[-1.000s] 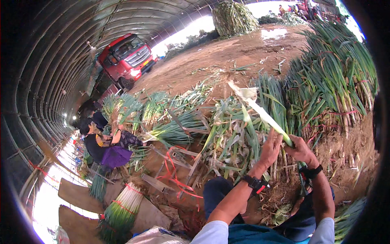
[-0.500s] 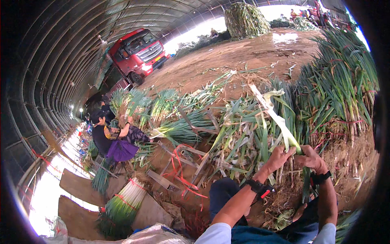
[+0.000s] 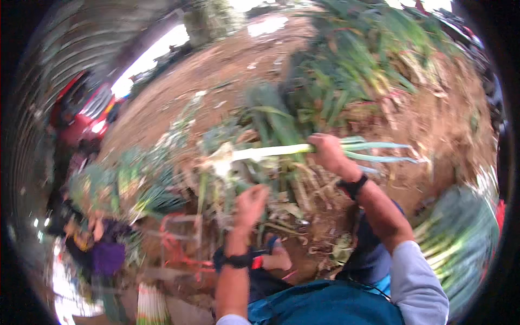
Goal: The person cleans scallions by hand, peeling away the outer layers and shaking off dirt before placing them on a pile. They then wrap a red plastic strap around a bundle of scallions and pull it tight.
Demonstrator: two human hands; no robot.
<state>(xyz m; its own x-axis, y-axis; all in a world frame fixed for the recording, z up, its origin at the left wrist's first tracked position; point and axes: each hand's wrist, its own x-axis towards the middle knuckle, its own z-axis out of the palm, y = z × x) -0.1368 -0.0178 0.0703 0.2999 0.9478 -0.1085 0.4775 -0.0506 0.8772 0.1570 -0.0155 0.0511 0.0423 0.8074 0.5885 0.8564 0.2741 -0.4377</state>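
Note:
One long green onion (image 3: 271, 152) lies crosswise in front of me, its pale root end to the left and blue-green leaves to the right. My right hand (image 3: 328, 154) is closed around it where white turns to green. Below its white part is my left hand (image 3: 252, 205), fingers curled together and apart from the stalk. Blur hides what, if anything, those fingers hold. Loose leaves and peelings (image 3: 292, 189) lie heaped just beyond both hands.
Bundled green onions stand in a pile (image 3: 346, 65) ahead; another bundle (image 3: 455, 233) lies at right. At left are a metal frame with red ties (image 3: 172, 238) and a seated person in purple (image 3: 108, 255). Farther back stands a red truck (image 3: 86, 111).
My view has swung right. The onion has turned from steeply slanted to nearly level, held in my right hand. My left hand has come off it and moved down and left.

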